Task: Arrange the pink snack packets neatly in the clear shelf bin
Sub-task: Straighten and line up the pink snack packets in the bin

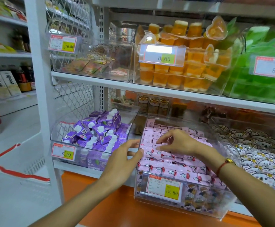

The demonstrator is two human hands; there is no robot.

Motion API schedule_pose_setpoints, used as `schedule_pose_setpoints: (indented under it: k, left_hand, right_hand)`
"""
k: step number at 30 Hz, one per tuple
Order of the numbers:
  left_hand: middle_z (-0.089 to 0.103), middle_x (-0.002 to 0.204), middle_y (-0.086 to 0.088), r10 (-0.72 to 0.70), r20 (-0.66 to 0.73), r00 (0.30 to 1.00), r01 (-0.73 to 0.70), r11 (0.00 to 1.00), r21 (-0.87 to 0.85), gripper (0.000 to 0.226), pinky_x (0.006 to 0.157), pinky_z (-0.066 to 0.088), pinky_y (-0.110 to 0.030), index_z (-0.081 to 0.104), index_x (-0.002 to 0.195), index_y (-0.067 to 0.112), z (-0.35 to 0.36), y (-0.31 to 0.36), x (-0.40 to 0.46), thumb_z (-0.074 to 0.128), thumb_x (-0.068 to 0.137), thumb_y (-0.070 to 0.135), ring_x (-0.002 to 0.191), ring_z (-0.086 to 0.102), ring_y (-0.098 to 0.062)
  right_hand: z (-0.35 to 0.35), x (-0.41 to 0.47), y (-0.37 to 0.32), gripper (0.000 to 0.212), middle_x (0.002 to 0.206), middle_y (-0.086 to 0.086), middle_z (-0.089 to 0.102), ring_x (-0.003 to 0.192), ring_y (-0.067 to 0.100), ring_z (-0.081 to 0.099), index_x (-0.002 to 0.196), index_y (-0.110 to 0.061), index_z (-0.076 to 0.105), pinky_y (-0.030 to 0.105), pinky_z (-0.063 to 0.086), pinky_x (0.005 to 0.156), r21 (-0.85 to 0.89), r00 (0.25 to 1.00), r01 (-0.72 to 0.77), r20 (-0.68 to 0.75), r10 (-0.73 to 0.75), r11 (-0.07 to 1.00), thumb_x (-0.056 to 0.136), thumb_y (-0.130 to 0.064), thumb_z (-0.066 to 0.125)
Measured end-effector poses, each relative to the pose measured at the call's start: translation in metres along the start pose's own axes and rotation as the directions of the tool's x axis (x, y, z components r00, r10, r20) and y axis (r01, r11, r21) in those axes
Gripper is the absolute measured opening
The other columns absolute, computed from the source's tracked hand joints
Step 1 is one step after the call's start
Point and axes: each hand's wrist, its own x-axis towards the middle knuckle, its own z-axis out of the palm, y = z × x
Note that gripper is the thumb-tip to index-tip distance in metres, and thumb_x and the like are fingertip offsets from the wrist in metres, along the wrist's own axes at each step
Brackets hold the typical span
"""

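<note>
Left hand [125, 154] open, fingers curled round the left wall of the clear bin [179, 203]; right hand [176, 141] inside it, fingertips pinching one of the pink packets [174, 171]. Packets lie flat in rows, long axes running left-right across the bin. Bin sits on lower shelf, purple cartons [97, 131] in the bin beside it on the left

You see the pink snack packets [169, 163] lying flat in tidy overlapping rows, with small white cloud prints and dark red ends. They fill the clear shelf bin [205, 208], which tilts forward and carries a red-yellow price label.
</note>
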Motion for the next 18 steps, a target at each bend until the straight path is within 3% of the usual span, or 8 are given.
schedule_pose_setpoints:
  k: [4,8,11,15,18]
  left_hand:
    - [0.059,0.097,0.036,-0.002,0.000,1.000,0.002,1.000,0.003,0.024,0.075,0.044,-0.006,0.051,0.094,0.053,0.000,0.000,-0.001,0.058,0.091,0.031,0.087,0.058,0.013]
    - [0.055,0.097,0.037,0.013,0.001,1.000,-0.013,1.000,-0.001,0.025,0.066,0.040,0.001,0.049,0.095,0.054,-0.001,0.001,-0.002,0.057,0.092,0.031,0.085,0.054,0.021]
    - [0.053,0.099,0.036,0.014,0.012,1.000,-0.014,1.000,-0.006,0.025,0.064,0.039,0.004,0.048,0.096,0.053,-0.002,0.002,-0.003,0.057,0.093,0.030,0.084,0.050,0.026]
    - [0.054,0.101,0.033,0.019,0.019,1.000,-0.019,1.000,-0.003,0.025,0.066,0.040,0.002,0.047,0.098,0.053,-0.002,0.003,-0.002,0.056,0.093,0.030,0.085,0.051,0.024]
    - [0.055,0.103,0.031,0.008,0.023,1.000,-0.008,1.000,-0.006,0.024,0.065,0.041,0.002,0.046,0.102,0.051,-0.002,0.004,-0.002,0.056,0.093,0.031,0.085,0.055,0.018]
  right_hand:
    - [-0.001,0.004,-0.004,0.028,0.093,-0.006,0.059,0.085,0.008,0.050,0.107,-0.015,0.072,0.019,0.039,0.074,-0.025,0.999,-0.031,0.038,0.032,0.999,0.081,-0.026,0.073]
    - [-0.001,0.011,-0.008,0.016,0.080,-0.004,0.068,0.066,-0.004,0.057,0.095,-0.004,0.075,0.006,0.039,0.052,0.061,0.997,-0.083,0.017,0.082,0.995,0.083,-0.012,0.070]
    - [0.005,0.013,-0.006,0.018,0.092,0.009,0.074,0.085,0.009,0.067,0.088,0.002,0.074,0.008,0.045,0.056,0.112,0.991,-0.118,-0.050,0.125,0.987,0.087,-0.014,0.065]
    - [0.014,0.006,-0.013,0.021,0.091,0.006,0.068,0.079,0.014,0.060,0.077,-0.009,0.068,0.026,0.049,0.069,0.033,0.961,-0.040,-0.273,0.047,0.999,0.092,-0.015,0.054]
    - [0.021,-0.005,-0.018,0.014,0.091,-0.003,0.060,0.079,0.007,0.054,0.084,-0.019,0.059,0.020,0.043,0.067,0.001,0.855,0.072,-0.515,-0.061,0.997,0.095,-0.020,0.051]
